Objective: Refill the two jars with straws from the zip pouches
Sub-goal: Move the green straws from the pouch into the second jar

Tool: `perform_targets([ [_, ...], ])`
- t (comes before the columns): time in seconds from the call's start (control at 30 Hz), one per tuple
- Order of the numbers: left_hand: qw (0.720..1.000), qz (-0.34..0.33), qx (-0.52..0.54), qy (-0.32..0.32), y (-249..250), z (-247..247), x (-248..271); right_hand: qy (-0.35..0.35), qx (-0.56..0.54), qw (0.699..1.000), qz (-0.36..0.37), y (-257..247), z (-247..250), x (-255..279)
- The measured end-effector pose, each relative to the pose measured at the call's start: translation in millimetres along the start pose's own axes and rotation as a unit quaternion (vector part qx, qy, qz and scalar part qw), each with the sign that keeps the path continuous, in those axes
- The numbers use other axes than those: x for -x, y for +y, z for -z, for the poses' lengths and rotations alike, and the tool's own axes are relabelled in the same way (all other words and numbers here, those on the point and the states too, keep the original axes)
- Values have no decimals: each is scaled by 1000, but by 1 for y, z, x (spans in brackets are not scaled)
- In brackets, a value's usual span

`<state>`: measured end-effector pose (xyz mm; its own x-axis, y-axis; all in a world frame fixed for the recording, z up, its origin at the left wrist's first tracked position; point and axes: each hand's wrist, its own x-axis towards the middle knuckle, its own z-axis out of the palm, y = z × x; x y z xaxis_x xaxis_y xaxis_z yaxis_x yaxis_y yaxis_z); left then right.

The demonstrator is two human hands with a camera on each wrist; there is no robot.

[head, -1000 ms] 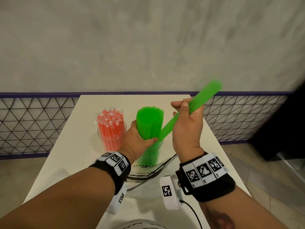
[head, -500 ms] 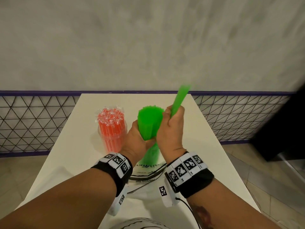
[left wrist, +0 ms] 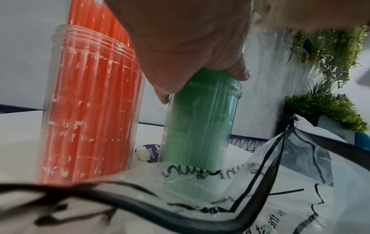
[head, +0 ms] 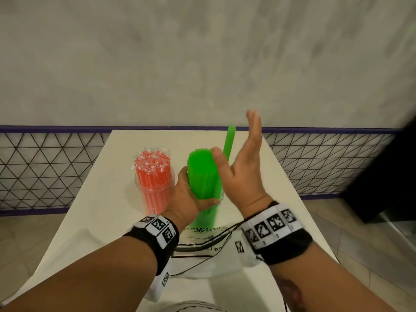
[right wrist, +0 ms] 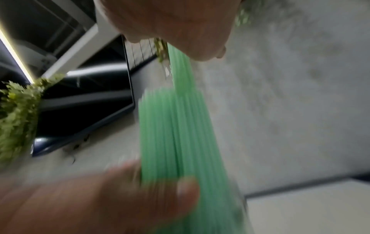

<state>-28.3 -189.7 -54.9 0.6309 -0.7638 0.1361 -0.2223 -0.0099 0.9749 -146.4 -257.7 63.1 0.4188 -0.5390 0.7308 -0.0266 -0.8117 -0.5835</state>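
Head view first, and we see our left hand (head: 188, 199) wrapped round the bundle of green straws (head: 203, 174) just above the rim of its clear jar (left wrist: 202, 120), thumb across the near side. That jar stands upright on the white table (head: 94, 199), about midway between its left and right edges and toward the far edge. Our right hand (head: 244, 174) is up beside the bundle on its right, fingers straight and pointing away from us, thumb tip touching the top of the straws, gripping nothing. A few green straws (head: 229, 141) stand taller than the rest at the far side of the bundle, just left of that flat palm.

Over to the left wrist camera: the left hand's fingers (left wrist: 238, 69) curl down onto the green jar's mouth. Just left of it, close but whether touching we cannot tell, stands the second jar (left wrist: 90, 110), packed with wrapped orange straws (head: 153, 176) that rise above its rim.

Nearer our edge of the table, a clear zip pouch (head: 202, 253) with black lettering lies slumped and crumpled against the foot of the green jar.

Right wrist camera is smeared with blur; we make out pale green straws and the left thumb (right wrist: 188, 191) pressed on them.
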Motion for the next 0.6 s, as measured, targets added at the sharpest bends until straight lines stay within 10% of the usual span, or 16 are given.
perform_targets([
  [0.3,999,10,-41,-32,4,4,1,-331,248,908,63,18,-6,-9],
  [0.6,996,36,31,-82,5,3,-6,-362,262,894,38,22,-4,4],
])
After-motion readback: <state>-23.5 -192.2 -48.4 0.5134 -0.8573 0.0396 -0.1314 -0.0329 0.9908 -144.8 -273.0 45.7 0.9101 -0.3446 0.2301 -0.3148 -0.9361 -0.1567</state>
